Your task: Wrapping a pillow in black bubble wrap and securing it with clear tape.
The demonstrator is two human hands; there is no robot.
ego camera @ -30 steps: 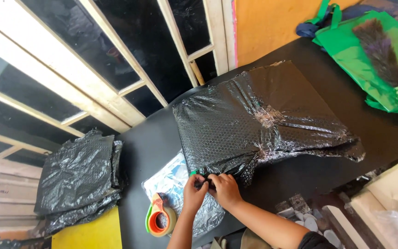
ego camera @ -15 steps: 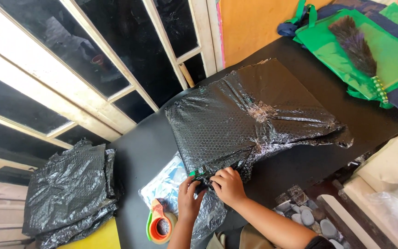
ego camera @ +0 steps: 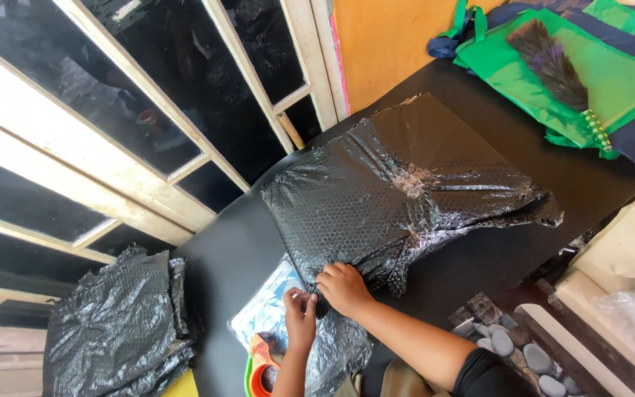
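Left hand (ego camera: 301, 312): seen closed in a pinch on the near edge of the bubble-wrapped parcel (ego camera: 398, 191), fingertips pressed together just beside the right hand.
Right hand (ego camera: 343, 287): laid on the same near edge of the parcel, fingers curled down onto the wrap, thumb side turned toward the left hand; the two hands are touching or nearly so.
Bubble-wrapped parcel: a flat, broad bundle in clear bubble wrap over something black, spread on the desk (ego camera: 237, 257) and stretching away from the hands toward the far right; a patch of clear tape is seen on its top, well beyond the hands.
Loose wrap end: a crumpled tail of the wrap is seen at the far right end of the parcel, well apart from both hands.
Clear plastic sleeve (ego camera: 266, 309): a bluish printed sheet in clear plastic lies under the left hand, partly tucked beneath the parcel edge.
Tape dispenser (ego camera: 262, 364): orange and green, placed on the desk just below the left wrist.
Black plastic bags (ego camera: 115, 331): a folded stack, well to the left of the hands, off the desk edge.
Green cloth bag (ego camera: 589, 73): placed at the far right corner, beyond the parcel, with a dark feather duster (ego camera: 553, 62) lying on it.
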